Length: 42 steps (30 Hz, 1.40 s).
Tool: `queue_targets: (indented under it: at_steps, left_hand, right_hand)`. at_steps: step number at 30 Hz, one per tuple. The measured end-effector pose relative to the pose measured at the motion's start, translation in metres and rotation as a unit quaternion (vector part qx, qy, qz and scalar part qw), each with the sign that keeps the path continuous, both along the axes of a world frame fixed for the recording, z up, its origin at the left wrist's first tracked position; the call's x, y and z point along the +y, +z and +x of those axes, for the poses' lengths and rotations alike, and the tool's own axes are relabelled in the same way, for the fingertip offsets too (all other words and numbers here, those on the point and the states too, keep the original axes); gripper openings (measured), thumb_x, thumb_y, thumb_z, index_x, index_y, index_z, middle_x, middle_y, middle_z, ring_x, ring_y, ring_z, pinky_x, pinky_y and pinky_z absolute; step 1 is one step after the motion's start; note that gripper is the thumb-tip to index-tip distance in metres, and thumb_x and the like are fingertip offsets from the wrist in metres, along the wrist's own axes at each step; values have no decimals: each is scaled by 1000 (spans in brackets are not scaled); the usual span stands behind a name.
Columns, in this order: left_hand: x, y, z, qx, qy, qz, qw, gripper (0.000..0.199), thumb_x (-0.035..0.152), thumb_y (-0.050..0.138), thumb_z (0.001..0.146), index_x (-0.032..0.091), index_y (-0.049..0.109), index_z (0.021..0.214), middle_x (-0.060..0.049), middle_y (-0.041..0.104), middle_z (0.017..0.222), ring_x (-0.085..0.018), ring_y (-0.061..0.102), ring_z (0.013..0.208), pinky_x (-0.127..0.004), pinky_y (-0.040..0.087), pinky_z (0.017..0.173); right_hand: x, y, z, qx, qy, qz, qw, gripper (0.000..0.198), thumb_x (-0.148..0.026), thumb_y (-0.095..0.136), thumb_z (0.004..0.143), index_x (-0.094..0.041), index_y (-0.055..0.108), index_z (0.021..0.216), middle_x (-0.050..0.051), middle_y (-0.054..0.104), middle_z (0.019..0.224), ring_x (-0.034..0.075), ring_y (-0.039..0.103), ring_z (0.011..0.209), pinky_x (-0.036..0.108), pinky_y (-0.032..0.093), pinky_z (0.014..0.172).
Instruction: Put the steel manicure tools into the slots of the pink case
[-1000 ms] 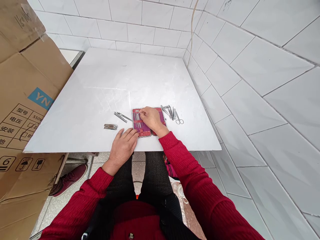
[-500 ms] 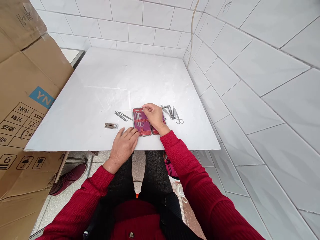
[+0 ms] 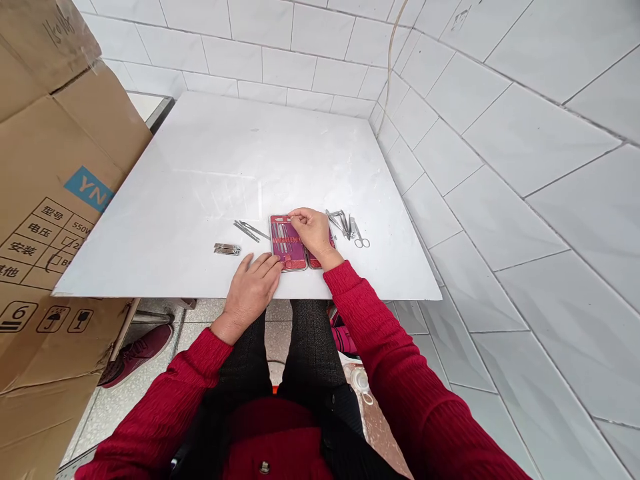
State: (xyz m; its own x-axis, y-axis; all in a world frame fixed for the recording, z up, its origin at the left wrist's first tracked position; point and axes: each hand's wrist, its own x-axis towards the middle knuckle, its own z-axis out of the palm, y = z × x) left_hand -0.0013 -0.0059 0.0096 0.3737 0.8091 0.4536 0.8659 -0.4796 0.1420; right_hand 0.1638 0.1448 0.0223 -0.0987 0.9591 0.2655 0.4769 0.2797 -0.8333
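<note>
A manicure case [image 3: 296, 257], purple inside with a red trim, lies opened out near the table's front edge. Several slim metal tools [image 3: 283, 237] sit in a row under the loops of its left half. My left hand [image 3: 254, 283] lies with stretched fingers at the lower left corner of the case, fingertips touching its edge. Over the middle and right half is my right hand [image 3: 313, 233], thumb and index finger pinched together near the top. Whatever those fingers hold is hidden. Much of the right half is covered by this hand.
Nail clippers [image 3: 227, 249] and slim metal tools [image 3: 251, 231] lie left of the case. To its right are small scissors [image 3: 361, 239] beside metal nippers [image 3: 342, 223]. A large cardboard box [image 3: 65, 213] borders the white table [image 3: 215, 153] on the left; tiled walls [image 3: 475, 173] stand behind and right.
The view has shifted slightly, so the table items appear a little farther right. My right hand stays pinched over the case, and my left hand keeps its place at the corner.
</note>
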Motion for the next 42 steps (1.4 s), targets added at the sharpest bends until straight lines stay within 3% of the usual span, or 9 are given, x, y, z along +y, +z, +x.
queue_targets:
  at_steps: [4,10,18,31,34,38,42]
  left_hand:
    - [0,-2,0,-6,-2,0,1000,36,19,45,104,23,68,131,-10,71,134,-27,63,130,-53,43,114]
    - [-2,-1,0,5,-2,-1,1000,35,18,44,104,20,68,129,-10,70,135,-27,62,129,-53,42,114]
    - [-1,-2,1,11,-3,14,1000,35,18,44,105,18,67,130,-11,73,131,-28,64,124,-52,43,111]
    - [-2,0,0,0,-15,-4,1000,31,17,48,103,18,70,125,-11,76,117,-27,66,118,-50,43,113]
    - [-2,-1,-1,-1,-17,1,1000,32,17,48,103,18,68,128,-11,75,122,-27,65,123,-49,44,112]
    - [-1,-3,-1,-10,-15,10,1000,36,17,49,103,18,67,133,-12,74,129,-28,63,128,-52,44,112]
    - [-1,-6,-1,-19,-17,11,1000,38,16,49,102,19,67,135,-12,72,132,-28,63,129,-53,44,112]
  right_hand:
    - [-2,1,-1,-46,-2,3,999,25,-22,54,89,-17,78,96,-1,73,77,14,62,68,25,47,69]
    - [-18,15,-15,-152,27,77,985,26,-19,54,94,-19,78,102,4,77,98,17,67,84,27,47,79]
    - [-33,42,-65,-345,179,60,919,21,-23,57,98,-20,78,97,6,78,99,20,68,86,29,42,72]
    - [-27,50,-105,-482,172,75,856,26,-12,52,97,-13,78,100,20,78,103,31,74,98,36,52,78]
    - [-24,56,-113,-493,173,56,851,23,-7,58,91,-13,78,100,19,78,103,30,74,99,35,54,81]
    - [-18,56,-116,-469,171,25,866,18,-11,67,86,-15,78,101,18,79,98,30,75,97,36,56,84]
    - [-21,55,-110,-455,186,-17,870,14,-13,67,86,-16,78,94,15,79,92,30,75,91,35,55,78]
